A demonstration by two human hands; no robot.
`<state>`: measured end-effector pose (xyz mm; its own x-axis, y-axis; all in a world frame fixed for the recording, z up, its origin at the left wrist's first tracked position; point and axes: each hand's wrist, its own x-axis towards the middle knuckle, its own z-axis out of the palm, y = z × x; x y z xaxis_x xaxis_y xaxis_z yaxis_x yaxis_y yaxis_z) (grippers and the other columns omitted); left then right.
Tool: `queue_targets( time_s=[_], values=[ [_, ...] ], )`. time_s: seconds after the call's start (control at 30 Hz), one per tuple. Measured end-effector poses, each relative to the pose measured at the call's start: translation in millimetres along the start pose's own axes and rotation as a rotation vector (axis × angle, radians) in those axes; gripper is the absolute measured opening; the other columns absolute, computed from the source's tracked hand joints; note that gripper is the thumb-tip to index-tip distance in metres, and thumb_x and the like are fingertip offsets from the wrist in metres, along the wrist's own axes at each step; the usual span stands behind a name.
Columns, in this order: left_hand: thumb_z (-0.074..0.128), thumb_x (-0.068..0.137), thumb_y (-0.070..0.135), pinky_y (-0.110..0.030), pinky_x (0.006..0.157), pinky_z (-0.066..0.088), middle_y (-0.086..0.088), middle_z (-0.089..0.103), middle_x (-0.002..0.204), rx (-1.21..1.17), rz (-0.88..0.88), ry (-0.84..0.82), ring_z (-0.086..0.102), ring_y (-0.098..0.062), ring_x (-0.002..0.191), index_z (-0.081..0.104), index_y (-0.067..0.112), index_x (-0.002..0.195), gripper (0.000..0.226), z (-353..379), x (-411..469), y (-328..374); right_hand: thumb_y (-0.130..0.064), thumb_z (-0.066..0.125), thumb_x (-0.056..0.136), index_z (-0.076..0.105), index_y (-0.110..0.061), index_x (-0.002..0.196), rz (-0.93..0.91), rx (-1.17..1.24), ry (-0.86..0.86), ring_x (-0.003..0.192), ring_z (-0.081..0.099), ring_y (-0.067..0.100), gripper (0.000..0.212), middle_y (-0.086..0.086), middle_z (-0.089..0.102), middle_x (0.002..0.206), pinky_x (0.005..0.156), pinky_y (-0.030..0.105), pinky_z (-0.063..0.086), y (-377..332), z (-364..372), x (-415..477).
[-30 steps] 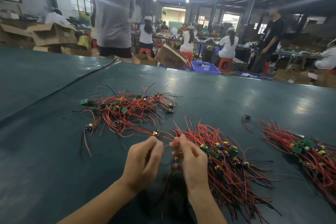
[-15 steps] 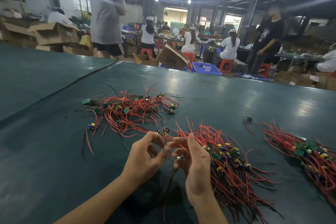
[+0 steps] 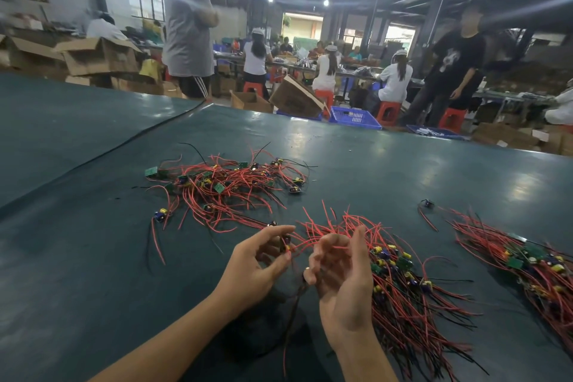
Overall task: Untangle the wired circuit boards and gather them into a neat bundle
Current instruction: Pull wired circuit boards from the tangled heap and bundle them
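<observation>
A tangled pile of wired circuit boards [image 3: 226, 189], red and black wires with small green boards, lies ahead of me on the dark green table [image 3: 77, 257]. A straighter bundle of boards [image 3: 406, 282] lies just right of my hands. My left hand [image 3: 254, 267] pinches a small wired board [image 3: 286, 246] between thumb and fingers. Its red wires run across to my right hand [image 3: 344, 273], whose curled fingers hold them. A dark wire hangs down between the two hands.
A third bundle of boards [image 3: 527, 263] lies at the right edge, with one loose board [image 3: 428, 203] near it. A seam in the table cover [image 3: 124, 143] runs diagonally at the left. People, cardboard boxes and blue crates stand beyond the far edge.
My hands have drawn slightly apart and lifted, stretching the red wires of the held board between them. The right hand has turned its palm more toward the left one.
</observation>
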<state>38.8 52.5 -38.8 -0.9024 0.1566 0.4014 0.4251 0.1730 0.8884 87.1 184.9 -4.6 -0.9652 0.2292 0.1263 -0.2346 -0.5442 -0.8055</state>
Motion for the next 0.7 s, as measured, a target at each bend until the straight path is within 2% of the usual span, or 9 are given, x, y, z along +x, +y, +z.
queue_targets(
  time_s=[0.13, 0.2, 0.27, 0.33, 0.43, 0.53, 0.63, 0.7],
  values=[
    [0.075, 0.081, 0.01, -0.033, 0.069, 0.052, -0.004, 0.066, 0.074, -0.13, -0.072, 0.061, 0.062, -0.014, 0.068, 0.07, 0.018, 0.105, 0.025, 1.5, 1.9, 3.2, -0.065, 0.056, 0.079, 0.067, -0.019, 0.107, -0.056, 0.021, 0.046, 0.047, 0.047, 0.012, 0.055, 0.003, 0.062, 0.069, 0.041, 0.024, 0.039, -1.2, -2.6, 5.5],
    [0.076, 0.078, 0.016, -0.029, 0.063, 0.052, -0.01, 0.069, 0.07, -0.195, -0.103, 0.11, 0.062, -0.014, 0.062, 0.069, 0.012, 0.098, 0.022, 0.6, 4.0, 4.3, -0.06, 0.053, 0.083, 0.063, -0.02, 0.114, -0.051, -0.056, 0.119, 0.046, 0.048, 0.01, 0.052, 0.001, 0.063, 0.069, 0.04, 0.023, 0.04, 0.8, -7.1, 9.9],
    [0.075, 0.072, 0.026, -0.02, 0.057, 0.05, -0.008, 0.069, 0.065, -0.273, -0.138, 0.138, 0.061, -0.01, 0.056, 0.068, 0.007, 0.092, 0.029, -0.1, 5.1, 5.1, -0.045, 0.05, 0.096, 0.064, -0.021, 0.112, -0.008, -0.172, 0.17, 0.045, 0.048, 0.009, 0.031, -0.001, 0.064, 0.067, 0.039, 0.022, 0.04, 4.1, -10.7, 13.4],
    [0.074, 0.068, 0.028, -0.017, 0.054, 0.048, -0.006, 0.068, 0.062, -0.326, -0.161, 0.144, 0.061, -0.009, 0.053, 0.068, 0.005, 0.09, 0.033, -0.1, 5.8, 4.5, -0.027, 0.051, 0.101, 0.066, -0.02, 0.106, 0.066, -0.268, 0.181, 0.042, 0.045, 0.007, 0.018, -0.002, 0.063, 0.064, 0.038, 0.021, 0.037, 8.0, -10.4, 14.0],
    [0.076, 0.067, 0.026, -0.019, 0.053, 0.049, -0.004, 0.067, 0.061, -0.338, -0.161, 0.096, 0.061, -0.011, 0.054, 0.067, 0.005, 0.089, 0.032, 1.8, 4.8, 3.2, -0.015, 0.059, 0.097, 0.071, -0.017, 0.098, 0.103, -0.367, 0.098, 0.041, 0.042, 0.0, 0.012, -0.011, 0.059, 0.057, 0.039, 0.015, 0.035, 14.1, -7.9, 11.5],
    [0.076, 0.066, 0.026, -0.021, 0.052, 0.049, -0.001, 0.065, 0.059, -0.304, -0.148, -0.003, 0.059, -0.012, 0.053, 0.067, 0.005, 0.089, 0.032, 4.6, 2.6, 2.5, -0.008, 0.062, 0.093, 0.076, -0.017, 0.078, 0.078, -0.407, 0.006, 0.046, 0.054, -0.002, 0.022, -0.009, 0.061, 0.054, 0.045, 0.009, 0.041, 15.5, -2.3, 8.2],
    [0.076, 0.069, 0.023, -0.021, 0.053, 0.046, 0.004, 0.062, 0.056, -0.32, -0.119, -0.127, 0.054, -0.007, 0.05, 0.066, 0.006, 0.087, 0.026, 4.7, -0.4, 4.9, -0.008, 0.068, 0.089, 0.076, -0.016, 0.069, 0.056, -0.406, 0.041, 0.065, 0.066, 0.012, 0.023, 0.002, 0.07, 0.066, 0.064, 0.025, 0.056, 15.5, 0.1, 7.6],
    [0.079, 0.077, 0.017, -0.019, 0.054, 0.045, 0.004, 0.061, 0.056, -0.354, -0.102, -0.193, 0.053, -0.006, 0.05, 0.065, 0.004, 0.089, 0.023, 3.2, -2.0, 6.9, -0.012, 0.071, 0.087, 0.075, -0.013, 0.07, 0.069, -0.411, 0.07, 0.064, 0.067, 0.015, 0.018, 0.005, 0.071, 0.067, 0.062, 0.027, 0.056, 15.4, -1.3, 7.9]
  ],
)
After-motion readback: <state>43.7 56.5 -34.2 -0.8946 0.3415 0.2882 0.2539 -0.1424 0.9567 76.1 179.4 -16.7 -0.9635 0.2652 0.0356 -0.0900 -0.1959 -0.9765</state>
